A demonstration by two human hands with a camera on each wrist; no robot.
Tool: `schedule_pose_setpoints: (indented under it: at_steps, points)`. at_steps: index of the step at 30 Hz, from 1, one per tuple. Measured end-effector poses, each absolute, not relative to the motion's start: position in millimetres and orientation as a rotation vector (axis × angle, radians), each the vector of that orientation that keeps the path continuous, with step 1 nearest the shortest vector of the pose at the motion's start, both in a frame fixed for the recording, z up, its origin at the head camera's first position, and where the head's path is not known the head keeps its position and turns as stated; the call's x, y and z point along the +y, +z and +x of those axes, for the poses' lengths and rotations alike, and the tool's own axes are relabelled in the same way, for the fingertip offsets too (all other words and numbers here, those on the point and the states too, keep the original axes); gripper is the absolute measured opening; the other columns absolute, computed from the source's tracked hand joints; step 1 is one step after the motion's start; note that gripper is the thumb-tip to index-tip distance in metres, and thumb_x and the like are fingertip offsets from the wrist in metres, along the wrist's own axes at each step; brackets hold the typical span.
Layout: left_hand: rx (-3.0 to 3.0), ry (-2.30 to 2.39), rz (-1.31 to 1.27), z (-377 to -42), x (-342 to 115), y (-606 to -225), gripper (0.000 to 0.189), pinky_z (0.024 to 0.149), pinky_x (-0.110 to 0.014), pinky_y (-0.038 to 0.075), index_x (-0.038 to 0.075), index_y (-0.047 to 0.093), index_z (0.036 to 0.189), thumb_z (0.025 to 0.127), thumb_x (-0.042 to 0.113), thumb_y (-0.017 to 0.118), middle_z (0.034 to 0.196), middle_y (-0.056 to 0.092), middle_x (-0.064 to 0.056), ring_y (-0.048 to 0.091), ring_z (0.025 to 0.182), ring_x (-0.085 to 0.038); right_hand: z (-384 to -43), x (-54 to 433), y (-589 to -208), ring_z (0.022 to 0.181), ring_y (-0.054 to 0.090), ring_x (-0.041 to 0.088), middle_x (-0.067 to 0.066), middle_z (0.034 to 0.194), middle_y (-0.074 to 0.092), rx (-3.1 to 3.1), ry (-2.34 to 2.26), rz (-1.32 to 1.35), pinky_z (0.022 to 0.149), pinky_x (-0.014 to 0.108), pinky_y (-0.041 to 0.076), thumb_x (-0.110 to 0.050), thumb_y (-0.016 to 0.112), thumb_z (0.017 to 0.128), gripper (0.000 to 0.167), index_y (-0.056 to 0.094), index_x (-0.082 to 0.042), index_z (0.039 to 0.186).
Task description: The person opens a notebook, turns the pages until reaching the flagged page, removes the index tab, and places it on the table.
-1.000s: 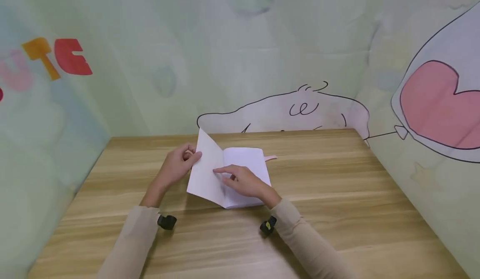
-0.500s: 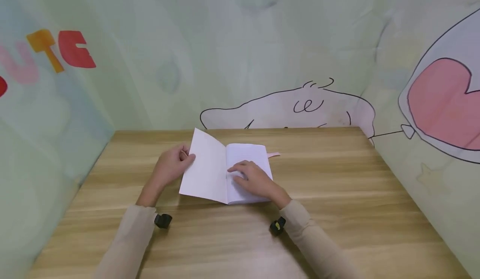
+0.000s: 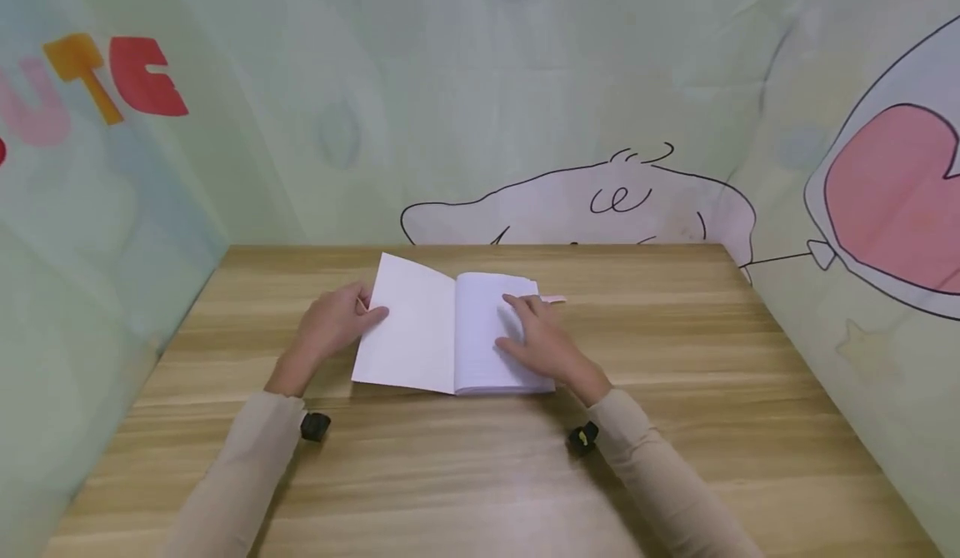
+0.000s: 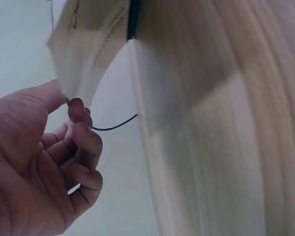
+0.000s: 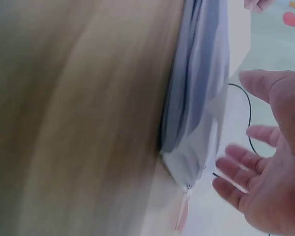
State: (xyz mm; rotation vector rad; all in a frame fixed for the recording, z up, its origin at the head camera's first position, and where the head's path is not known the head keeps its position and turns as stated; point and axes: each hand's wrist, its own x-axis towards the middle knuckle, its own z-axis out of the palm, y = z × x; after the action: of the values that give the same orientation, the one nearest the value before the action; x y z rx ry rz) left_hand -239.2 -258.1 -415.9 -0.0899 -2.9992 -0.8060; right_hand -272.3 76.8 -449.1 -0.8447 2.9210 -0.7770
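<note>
An open notebook (image 3: 476,325) lies on the wooden table, its lined right-hand pages facing up. My left hand (image 3: 330,323) pinches the outer edge of its raised left cover (image 3: 408,325) between thumb and fingers. Faint print shows on that cover's outer side in the left wrist view, where the left hand (image 4: 44,162) appears with its fingers curled. Over the right-hand pages is my right hand (image 3: 547,341), fingers spread and loosely bent. In the right wrist view this hand (image 5: 275,167) appears apart from the page block (image 5: 201,98), holding nothing.
A pink ribbon (image 3: 555,298) sticks out past the notebook's right edge. Bare wooden tabletop (image 3: 660,333) surrounds the notebook. Printed cloth walls (image 3: 480,108) rise behind and at both sides. Each wrist wears a small black device, such as the right one (image 3: 583,439).
The left hand has swung the left cover further to the left and lower. My right hand has moved from the left page, across the fold, to the right side of the right-hand pages.
</note>
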Motion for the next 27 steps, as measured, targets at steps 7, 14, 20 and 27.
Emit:
schedule_pose_setpoints:
  at_steps: [7, 14, 20, 27]
  points:
    - [-3.107, -0.839, -0.137, -236.4, -266.4, -418.8, 0.033, 0.063, -0.032, 0.04, 0.002, 0.058, 0.102, 0.092, 0.031, 0.071, 0.077, 0.059, -0.002, 0.052, 0.068, -0.018, -272.6, 88.2, -449.8, 0.146, 0.023, 0.043, 0.031, 0.157, 0.026, 2.909, -0.576, -0.695, 0.117, 0.055, 0.019, -0.05, 0.069, 0.09, 0.101, 0.019, 0.011, 0.154]
    - [-3.158, -0.849, -0.205, -237.5, -265.6, -429.3, 0.084, 0.061, -0.033, 0.044, -0.001, 0.024, 0.155, 0.092, 0.028, 0.073, 0.084, 0.063, -0.007, 0.053, 0.068, -0.019, -271.8, 98.5, -452.0, 0.147, 0.021, 0.043, 0.031, 0.158, 0.022, 2.888, -0.53, -0.598, 0.118, 0.055, 0.017, -0.06, 0.063, 0.089, 0.105, 0.021, 0.012, 0.152]
    - [-3.163, -0.752, -0.321, -236.1, -262.1, -436.6, 0.072, 0.059, -0.033, 0.038, 0.005, 0.04, 0.151, 0.091, 0.026, 0.074, 0.077, 0.053, -0.003, 0.047, 0.065, -0.018, -269.2, 99.2, -450.3, 0.147, 0.021, 0.042, 0.031, 0.157, 0.027, 2.85, -0.519, -0.661, 0.117, 0.057, 0.017, -0.058, 0.06, 0.092, 0.097, 0.028, 0.014, 0.15]
    - [-3.194, -0.686, -0.344, -229.9, -257.7, -441.7, 0.057, 0.069, -0.037, 0.04, 0.007, 0.054, 0.144, 0.092, 0.023, 0.073, 0.075, 0.05, -0.002, 0.046, 0.072, -0.019, -266.4, 95.9, -453.3, 0.144, 0.028, 0.043, 0.031, 0.153, 0.034, 2.866, -0.655, -0.668, 0.116, 0.055, 0.022, -0.043, 0.06, 0.097, 0.08, 0.036, 0.015, 0.146]
